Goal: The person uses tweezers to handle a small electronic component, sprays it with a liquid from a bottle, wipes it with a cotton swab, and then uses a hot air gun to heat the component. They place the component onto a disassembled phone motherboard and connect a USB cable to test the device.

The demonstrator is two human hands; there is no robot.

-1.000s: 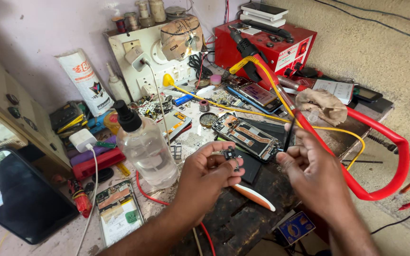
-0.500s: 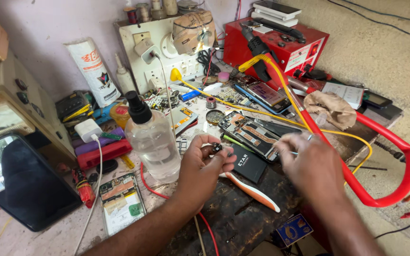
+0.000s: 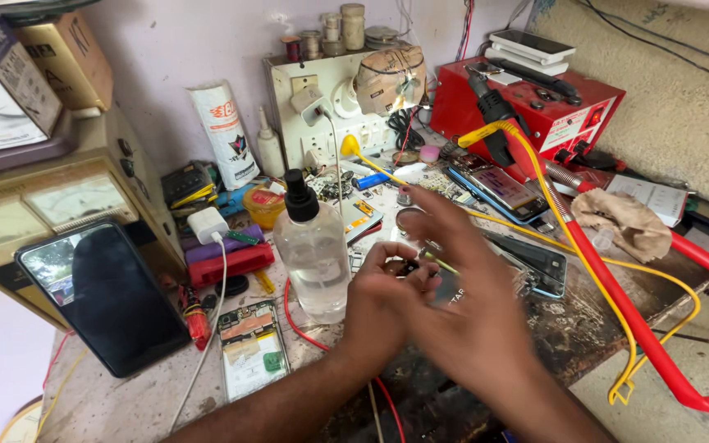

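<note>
The left hand [image 3: 387, 299] was clenched around a small dark metal part [image 3: 411, 267], pinching it between thumb and fingertips just to the right of the clear plastic pump bottle with a black nozzle [image 3: 313, 250]. The right hand [image 3: 473, 320] was blurred, spread open with fingers loose, lying over the left hand on the side away from the bottle; whether it touched the part could not be told, and it gripped nothing that showed. A thin yellow-green stick [image 3: 441, 262] poked out between the two hands. Left of the bottle, on the stained worktop [image 3: 125, 394], lay an opened phone body with a green board showing [image 3: 252, 349], and further left a black-screened phone [image 3: 104, 295] leaned against a beige meter box [image 3: 67, 201]. Behind the bottle stood a white socket board [image 3: 330, 111]. Far right of the bottle sat a red power supply box [image 3: 547, 107], with a thick red hose [image 3: 642, 328] curving down from it.
</note>
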